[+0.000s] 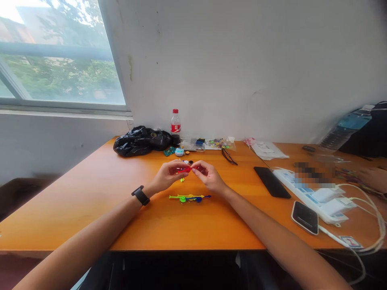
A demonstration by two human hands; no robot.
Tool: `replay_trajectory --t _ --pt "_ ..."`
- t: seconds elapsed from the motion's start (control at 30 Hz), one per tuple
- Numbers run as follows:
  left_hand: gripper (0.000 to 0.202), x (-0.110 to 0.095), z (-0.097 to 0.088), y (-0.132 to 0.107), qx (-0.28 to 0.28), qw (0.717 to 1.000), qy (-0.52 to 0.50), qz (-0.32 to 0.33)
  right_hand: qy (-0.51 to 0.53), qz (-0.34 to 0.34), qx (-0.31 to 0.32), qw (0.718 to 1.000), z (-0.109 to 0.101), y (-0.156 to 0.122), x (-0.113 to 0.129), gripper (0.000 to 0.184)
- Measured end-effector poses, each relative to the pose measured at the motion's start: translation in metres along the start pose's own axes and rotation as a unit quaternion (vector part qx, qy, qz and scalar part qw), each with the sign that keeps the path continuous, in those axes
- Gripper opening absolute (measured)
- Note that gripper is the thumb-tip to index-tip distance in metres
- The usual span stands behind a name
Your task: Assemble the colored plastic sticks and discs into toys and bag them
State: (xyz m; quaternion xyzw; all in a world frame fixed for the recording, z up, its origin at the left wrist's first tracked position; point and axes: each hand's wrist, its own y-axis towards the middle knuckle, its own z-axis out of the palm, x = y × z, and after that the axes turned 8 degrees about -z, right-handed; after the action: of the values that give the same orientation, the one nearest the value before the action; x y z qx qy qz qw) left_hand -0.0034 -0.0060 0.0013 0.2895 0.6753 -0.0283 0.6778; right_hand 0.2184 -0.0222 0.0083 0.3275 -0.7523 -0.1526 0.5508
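Both my hands meet above the middle of the table [75, 209], pinching one small red plastic piece [188, 169] between them. My left hand [167, 176], with a black watch on its wrist, is closed on the piece's left part. Thumb and fingertips of my right hand [208, 176] close on its right end. The piece's exact kind is too small to make out. Nearer to me lie yellow, green and blue plastic pieces [190, 197], long and thin with arrow-like tips. A yellow-green piece [182, 180] shows just below my left fingertips.
Behind my hands stand a black plastic bag [142, 141], a cola bottle [175, 127] and bags of small parts [219, 143]. To the right are a black phone [272, 182], a white power strip [311, 197], a charging device [305, 217] and another person's hand [373, 177].
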Motion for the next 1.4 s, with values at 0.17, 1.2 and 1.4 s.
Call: replay_trajectory --t 0.17,1.2,1.4 --pt "0.035 0.003 0.001 -0.001 -0.012 0.999 -0.026 -0.032 -0.035 0.003 -0.055 0.998 -0.003 0.001 0.005 0.04" --pt "0.035 0.0 0.001 -0.001 -0.032 0.999 0.011 -0.019 0.167 0.113 -0.028 0.979 -0.01 0.004 0.01 0.059" --pt "0.035 0.001 0.0 -0.001 -0.031 0.999 0.008 -0.024 0.161 0.126 -0.025 0.979 -0.01 0.004 0.011 0.061"
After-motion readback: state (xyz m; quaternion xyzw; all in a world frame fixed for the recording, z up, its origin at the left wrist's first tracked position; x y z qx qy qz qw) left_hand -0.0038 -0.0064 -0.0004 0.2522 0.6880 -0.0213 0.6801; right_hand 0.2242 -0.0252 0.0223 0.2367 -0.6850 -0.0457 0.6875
